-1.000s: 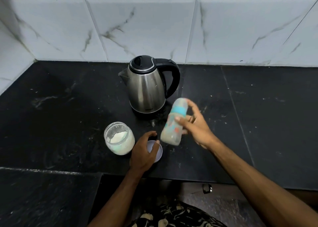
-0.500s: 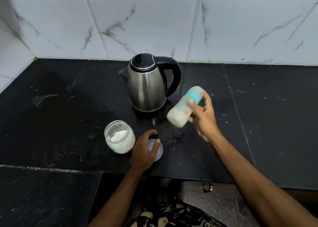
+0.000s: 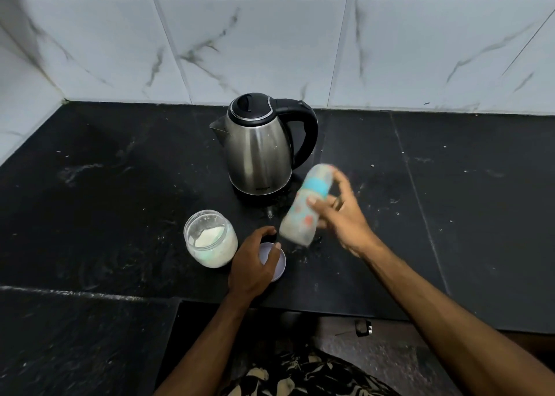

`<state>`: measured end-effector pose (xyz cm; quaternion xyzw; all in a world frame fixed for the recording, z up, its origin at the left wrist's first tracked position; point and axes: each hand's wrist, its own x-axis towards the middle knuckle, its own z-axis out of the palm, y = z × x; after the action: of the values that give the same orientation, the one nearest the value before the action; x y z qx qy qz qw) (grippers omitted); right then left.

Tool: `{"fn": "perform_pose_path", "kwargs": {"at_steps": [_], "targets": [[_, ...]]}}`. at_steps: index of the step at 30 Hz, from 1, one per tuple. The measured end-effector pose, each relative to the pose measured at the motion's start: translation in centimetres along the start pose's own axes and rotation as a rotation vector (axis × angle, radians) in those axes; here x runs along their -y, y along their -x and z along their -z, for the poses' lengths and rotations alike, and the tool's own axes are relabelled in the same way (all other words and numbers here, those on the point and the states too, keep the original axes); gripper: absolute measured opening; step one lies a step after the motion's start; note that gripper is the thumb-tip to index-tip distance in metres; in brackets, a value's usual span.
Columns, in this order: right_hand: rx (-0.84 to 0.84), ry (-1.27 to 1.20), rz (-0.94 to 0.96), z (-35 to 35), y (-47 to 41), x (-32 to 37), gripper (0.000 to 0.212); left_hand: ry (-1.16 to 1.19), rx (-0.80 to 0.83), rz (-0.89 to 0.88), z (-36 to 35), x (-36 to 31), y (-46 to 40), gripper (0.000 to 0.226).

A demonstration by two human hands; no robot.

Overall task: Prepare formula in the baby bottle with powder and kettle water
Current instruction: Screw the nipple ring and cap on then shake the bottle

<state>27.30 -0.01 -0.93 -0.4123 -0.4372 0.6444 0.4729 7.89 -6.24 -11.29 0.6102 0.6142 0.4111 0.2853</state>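
Kettle (image 3: 258,152) just behind blurred bottle (image 3: 306,206).

Dim, cool light. The baby bottle (image 3: 306,206) and right hand (image 3: 345,221) smear with motion blur; the kettle (image 3: 258,152) shows soft highlights; tile lines bow toward nine and three o'clock.

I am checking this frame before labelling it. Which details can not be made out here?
- Head view: blurred baby bottle with blue collar in right hand; prints unreadable.
- Round pale lid: partly hidden under left hand.
- Steel kettle: lid closed, water level unseen.
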Motion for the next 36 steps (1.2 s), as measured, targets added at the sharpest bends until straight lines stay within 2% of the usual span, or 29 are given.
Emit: {"fn": "perform_pose_path", "kwargs": {"at_steps": [2,3,6,7,8,11,12,13,16,18,22,23,26,28,29,32,33,34,36], "targets": [[0.158,0.149,-0.051,0.0,0.7,0.1,0.084,-0.008,0.014,0.002,0.0,0.3,0.0,0.041],[0.127,0.134,-0.028,0.3,0.4,0.3,0.081,-0.011,0.010,0.004,0.0,0.3,0.0,0.040],[-0.197,-0.169,0.064,0.7,-1.1,0.8,0.067,0.000,-0.013,0.007,-0.1,0.0,0.1,0.042],[-0.235,-0.236,0.073,0.8,-1.4,0.7,0.065,0.003,-0.016,0.008,-0.1,-0.1,0.1,0.043],[-0.215,-0.230,0.059,0.7,-1.3,0.5,0.067,0.001,-0.018,0.006,-0.1,-0.1,0.1,0.042],[0.122,0.062,-0.063,0.1,0.4,0.4,0.081,-0.009,-0.004,0.010,-0.1,0.2,0.0,0.038],[0.186,0.123,-0.074,0.3,0.6,0.5,0.081,-0.012,0.001,0.013,-0.1,0.3,-0.1,0.038],[0.170,0.117,-0.055,0.5,0.4,0.6,0.080,-0.014,0.000,0.015,-0.1,0.3,0.0,0.038],[-0.099,-0.146,0.031,1.0,-1.1,0.7,0.072,-0.010,-0.016,0.007,-0.1,-0.2,0.1,0.042],[-0.133,-0.203,0.038,0.9,-1.2,0.3,0.071,-0.013,-0.018,0.010,-0.1,-0.2,0.1,0.041],[0.210,0.137,-0.080,0.1,1.0,0.0,0.076,-0.017,0.003,0.014,-0.2,0.4,-0.1,0.039],[0.202,0.139,-0.059,0.3,0.8,0.2,0.075,-0.016,-0.001,0.012,-0.2,0.4,-0.1,0.039],[-0.134,-0.120,0.022,0.7,-0.9,0.7,0.067,-0.026,-0.020,-0.002,-0.2,-0.1,0.0,0.042],[-0.199,-0.223,0.039,0.8,-1.4,0.3,0.063,-0.024,-0.019,-0.004,-0.2,-0.2,0.0,0.043],[-0.142,-0.180,0.019,0.6,-1.0,0.2,0.066,-0.024,-0.016,-0.004,-0.2,-0.1,0.0,0.043],[0.171,0.117,-0.096,0.0,0.8,0.0,0.076,-0.023,0.008,0.000,-0.2,0.4,-0.1,0.041],[0.188,0.133,-0.087,0.1,0.7,0.0,0.076,-0.023,0.005,0.001,-0.2,0.5,-0.1,0.040],[0.131,0.089,-0.050,0.2,0.3,0.2,0.075,-0.025,-0.005,0.000,-0.1,0.4,0.0,0.040],[-0.098,-0.109,0.018,0.3,-0.9,0.5,0.071,-0.022,-0.025,-0.009,-0.2,0.0,0.0,0.041]]}}
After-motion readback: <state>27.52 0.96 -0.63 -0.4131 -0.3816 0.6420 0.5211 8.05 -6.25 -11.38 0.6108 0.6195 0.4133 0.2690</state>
